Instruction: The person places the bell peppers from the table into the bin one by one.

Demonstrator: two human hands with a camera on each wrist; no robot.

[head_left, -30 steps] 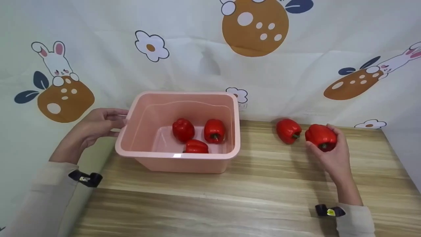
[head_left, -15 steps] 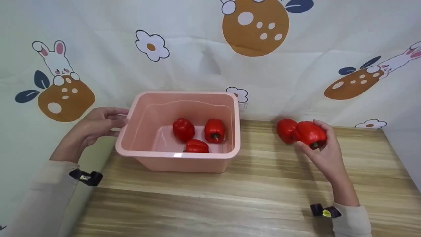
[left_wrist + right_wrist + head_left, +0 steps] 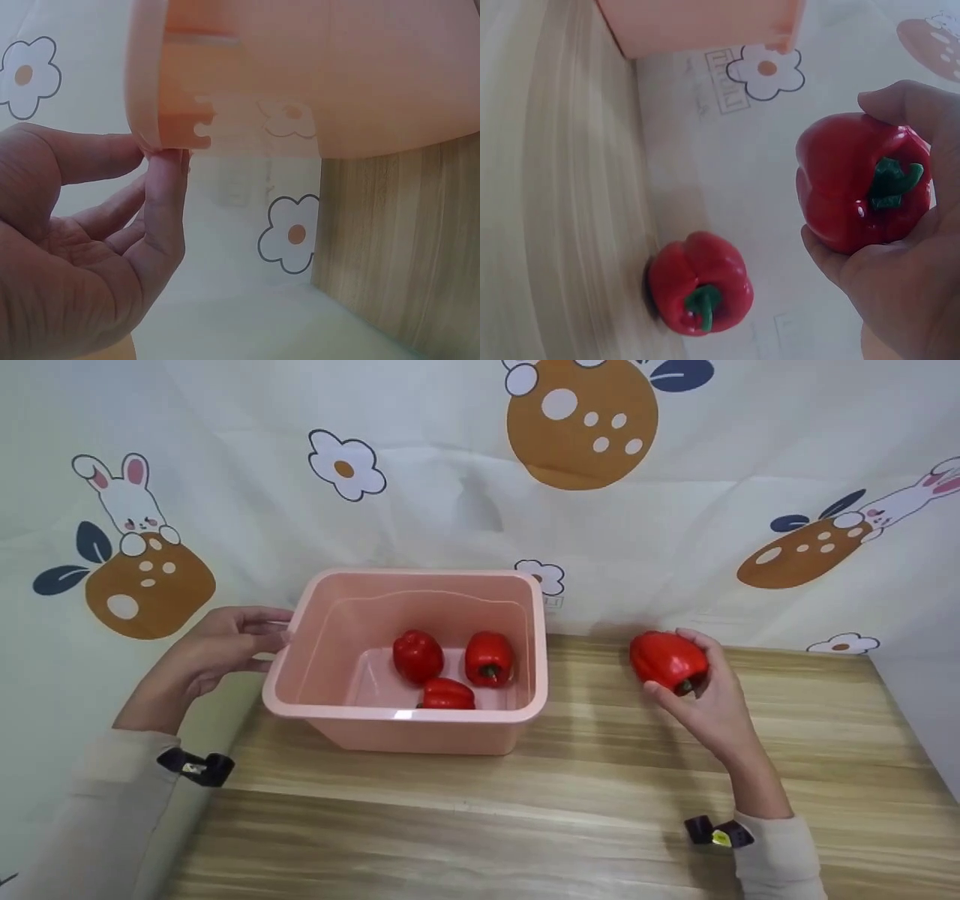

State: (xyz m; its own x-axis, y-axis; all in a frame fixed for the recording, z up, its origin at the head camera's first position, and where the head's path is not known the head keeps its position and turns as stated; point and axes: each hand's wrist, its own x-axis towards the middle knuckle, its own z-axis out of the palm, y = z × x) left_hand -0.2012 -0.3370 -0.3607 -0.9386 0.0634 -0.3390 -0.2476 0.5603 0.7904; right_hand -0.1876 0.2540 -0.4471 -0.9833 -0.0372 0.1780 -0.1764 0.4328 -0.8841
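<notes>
While lifted, red pepper (image 3: 667,660) inside right grip (image 3: 709,701).

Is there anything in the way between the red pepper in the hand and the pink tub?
Nothing visible blocks it. The right hand holds the red pepper above bare wood, right of the pink tub. Only the tub's near wall lies between, so the pepper would likely need to go over the rim. Another pepper lies on the table, hidden behind the held one in the head view.

Bare tabletop (image 3: 600,712) between bin (image 3: 420,727) and pepper (image 3: 667,660)

five red peppers (image 3: 668,660) (three binned), one pink bin (image 3: 405,720)
</notes>
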